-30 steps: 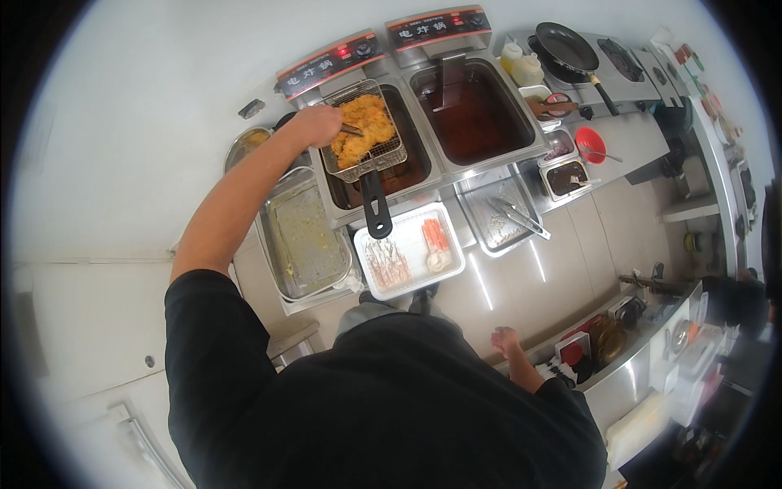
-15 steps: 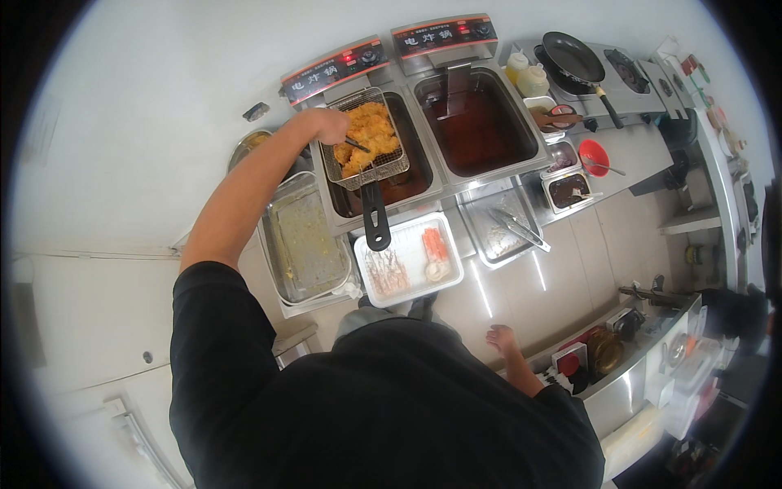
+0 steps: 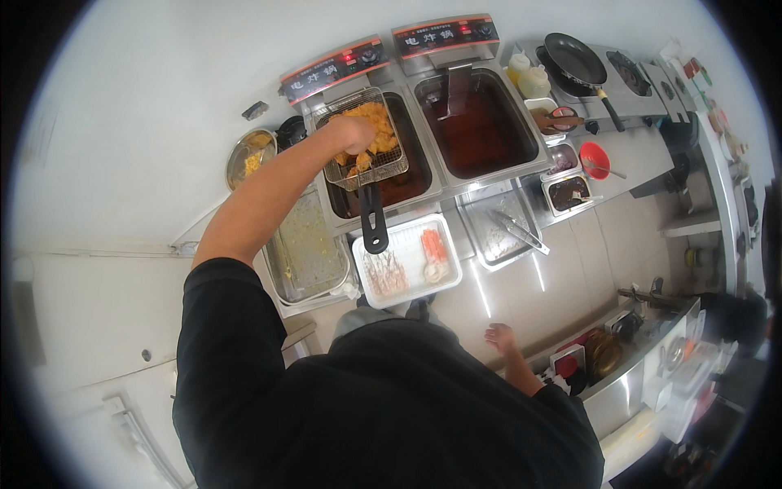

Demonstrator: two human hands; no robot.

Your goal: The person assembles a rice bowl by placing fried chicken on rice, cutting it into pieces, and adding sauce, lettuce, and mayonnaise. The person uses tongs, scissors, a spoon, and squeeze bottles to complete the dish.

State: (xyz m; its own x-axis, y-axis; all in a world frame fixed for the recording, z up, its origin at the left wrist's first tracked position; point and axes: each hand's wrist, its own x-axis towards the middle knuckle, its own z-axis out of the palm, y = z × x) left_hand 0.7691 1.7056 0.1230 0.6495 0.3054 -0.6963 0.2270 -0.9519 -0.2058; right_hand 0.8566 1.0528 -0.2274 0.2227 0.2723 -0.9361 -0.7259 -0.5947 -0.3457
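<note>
My left hand [image 3: 354, 134] is closed over the wire fry basket [image 3: 388, 169], with a thin dark utensil gripped in it; the hand hides most of that utensil. Golden fried pieces [image 3: 380, 122] fill the basket, which rests over the left deep fryer's oil [image 3: 414, 181]. Its black handle [image 3: 373, 218] points toward me and is not held. My right hand [image 3: 499, 337] hangs low at my right side above the floor, fingers loosely apart and holding nothing.
Nearest me, a white tray [image 3: 450, 281] holds raw pale strips and orange sticks. A metal tray [image 3: 281, 281] stands left, a bowl [image 3: 238, 173] behind it. The right fryer [image 3: 481, 134] contains dark oil. Tongs [image 3: 517, 228] lie on a tray; a frying pan [image 3: 574, 61] sits far right.
My left hand has moved right and slightly down over the basket, now covering more of the fried pieces and the utensil. My right hand stays where it was.
</note>
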